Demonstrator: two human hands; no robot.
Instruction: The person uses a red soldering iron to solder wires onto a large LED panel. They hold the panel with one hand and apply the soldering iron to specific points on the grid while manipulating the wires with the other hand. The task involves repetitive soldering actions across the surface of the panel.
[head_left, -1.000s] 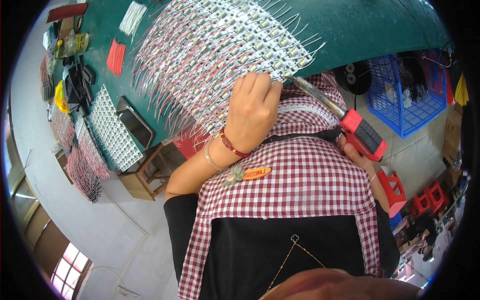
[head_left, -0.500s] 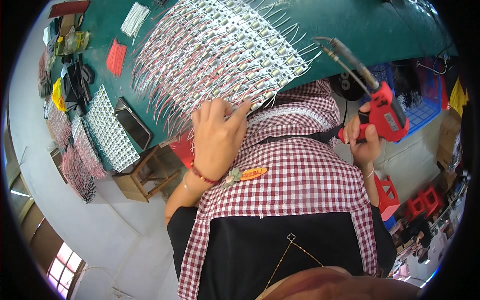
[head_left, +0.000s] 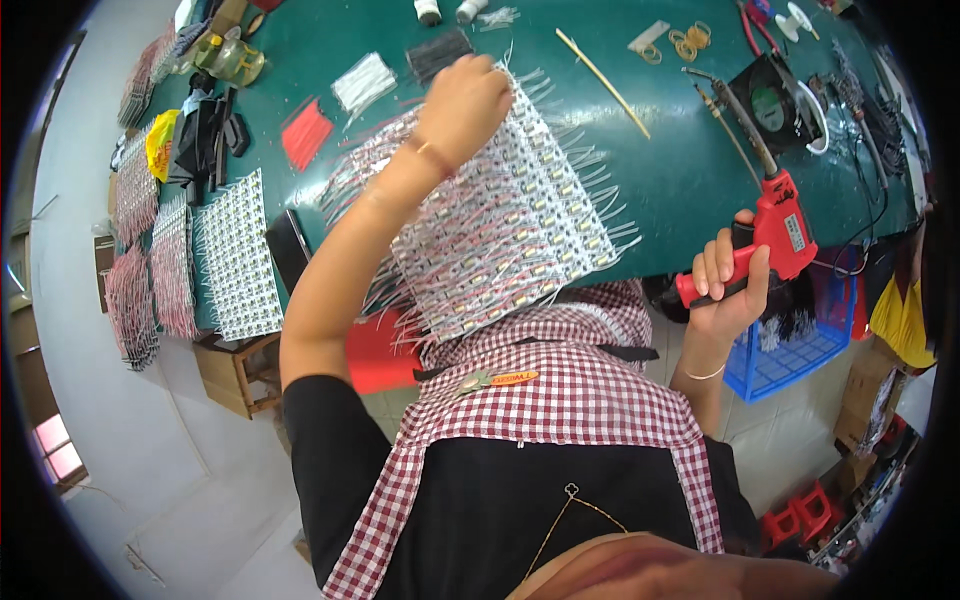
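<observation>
My right hand (head_left: 728, 285) grips the handle of a red trigger-type soldering gun (head_left: 787, 238), its metal tip and thin feed tube pointing up and away over the table. My left hand (head_left: 466, 108) reaches over the far edge of a white circuit board panel (head_left: 515, 215) with rows of small components and many red and white wires. Its fingers are curled closed beside a bundle of black wires (head_left: 436, 56); what they hold, if anything, is hidden. Nearby lie white wires (head_left: 364, 84) and red wires (head_left: 307, 134).
On the green table (head_left: 600, 50) are a wooden stick (head_left: 603, 83), rubber bands (head_left: 691, 41) and a black fan-like device (head_left: 770, 105). A phone (head_left: 288, 250) and more panels (head_left: 240, 260) lie at left. A blue crate (head_left: 795, 355) stands below the right edge.
My left hand has moved from the panel's near edge up to its far edge, by the black wires. The soldering gun stays in my right hand. The view now takes in more of the table.
</observation>
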